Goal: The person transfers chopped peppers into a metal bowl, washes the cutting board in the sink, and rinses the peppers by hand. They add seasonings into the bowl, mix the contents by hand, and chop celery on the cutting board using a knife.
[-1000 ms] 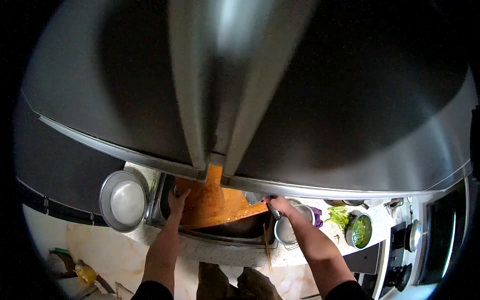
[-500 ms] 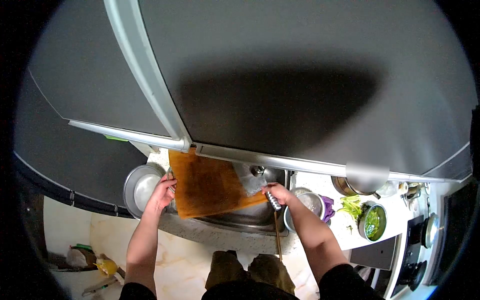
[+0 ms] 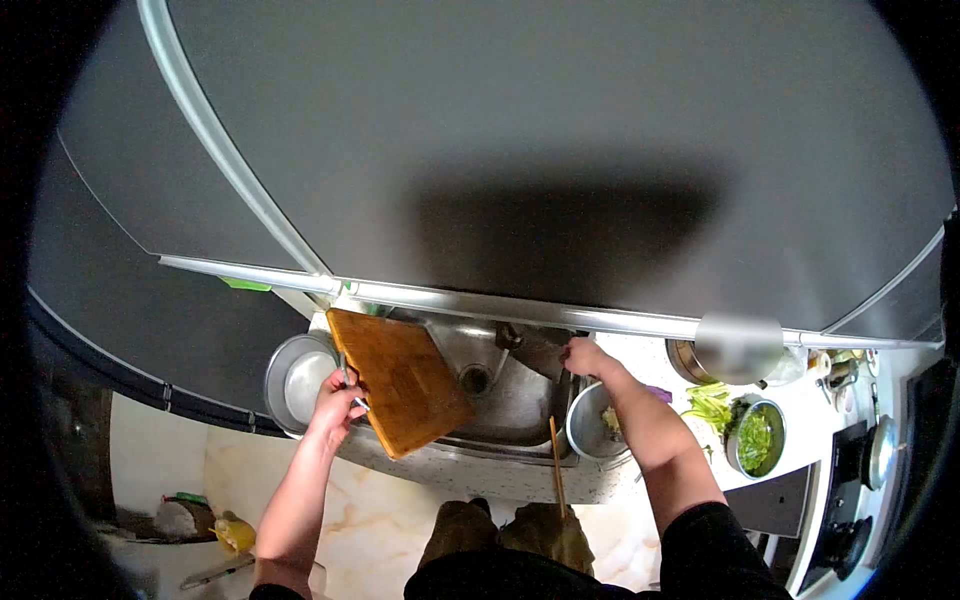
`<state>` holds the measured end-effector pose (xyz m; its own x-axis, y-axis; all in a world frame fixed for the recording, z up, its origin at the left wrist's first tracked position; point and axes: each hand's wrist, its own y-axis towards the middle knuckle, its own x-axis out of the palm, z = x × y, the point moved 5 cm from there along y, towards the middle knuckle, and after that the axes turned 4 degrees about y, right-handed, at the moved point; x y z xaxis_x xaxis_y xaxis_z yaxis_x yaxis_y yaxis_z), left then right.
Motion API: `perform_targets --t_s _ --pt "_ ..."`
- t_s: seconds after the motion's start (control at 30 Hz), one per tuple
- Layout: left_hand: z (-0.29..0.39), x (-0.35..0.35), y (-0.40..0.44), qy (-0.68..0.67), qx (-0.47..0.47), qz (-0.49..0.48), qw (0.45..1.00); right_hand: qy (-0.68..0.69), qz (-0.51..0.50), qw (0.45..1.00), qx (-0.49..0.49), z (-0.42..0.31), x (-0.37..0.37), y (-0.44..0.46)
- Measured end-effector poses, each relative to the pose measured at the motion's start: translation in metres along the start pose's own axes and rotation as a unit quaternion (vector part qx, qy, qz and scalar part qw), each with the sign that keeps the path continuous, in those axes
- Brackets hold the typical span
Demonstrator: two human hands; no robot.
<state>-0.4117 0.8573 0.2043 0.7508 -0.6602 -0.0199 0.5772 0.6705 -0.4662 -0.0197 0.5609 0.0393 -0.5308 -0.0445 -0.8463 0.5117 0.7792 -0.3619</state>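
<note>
My left hand (image 3: 338,402) is closed on the metal handle at the left edge of a wooden cutting board (image 3: 400,385). The board is tilted over the left part of a steel sink (image 3: 515,405). On the sink's right side, my right hand (image 3: 584,358) is closed round the handle of a cleaver (image 3: 538,352), its broad blade pointing left beside the faucet (image 3: 508,337). My fingers hide the cleaver's handle. Below my right forearm stands a metal bowl (image 3: 590,425) with some pale bits in it.
A large metal pot (image 3: 300,385) stands left of the board. To the right are cut green stalks (image 3: 710,405), a bowl of greens (image 3: 758,440) and a pot (image 3: 685,360). A thin wooden stick (image 3: 556,460) crosses the counter's front edge. Dark cabinets (image 3: 560,120) hang close overhead.
The board has tilted and shifted left, showing more of the sink and its drain. My right hand has moved right and away from me with the cleaver, off the board.
</note>
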Motion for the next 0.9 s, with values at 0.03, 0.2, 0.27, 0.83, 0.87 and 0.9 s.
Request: perform_targets --t_s 0.03,0.2,0.27,0.83,0.87,0.9 --pt "0.004 0.003 -0.007 0.023 -0.002 0.027 0.999 0.027 -0.002 1.0 0.003 -0.003 -0.009 -0.005" --pt "0.009 0.017 -0.017 0.047 0.014 0.057 0.997 0.047 0.073 0.995 -0.049 -0.022 -0.021 -0.007" --pt "0.008 0.016 -0.016 0.077 0.067 0.092 0.99 0.018 0.076 0.996 -0.033 -0.031 -0.021 -0.014" --pt "0.032 -0.088 -0.013 -0.074 0.06 0.08 0.992 0.701 -0.081 0.66 0.258 -0.093 0.025 -0.13" --pt "0.035 -0.092 -0.016 -0.093 0.044 0.049 0.994 0.758 -0.072 0.596 0.255 -0.096 0.02 -0.156" --pt "0.035 -0.098 -0.018 -0.111 0.026 0.019 0.993 0.798 -0.106 0.538 0.251 -0.094 0.019 -0.182"
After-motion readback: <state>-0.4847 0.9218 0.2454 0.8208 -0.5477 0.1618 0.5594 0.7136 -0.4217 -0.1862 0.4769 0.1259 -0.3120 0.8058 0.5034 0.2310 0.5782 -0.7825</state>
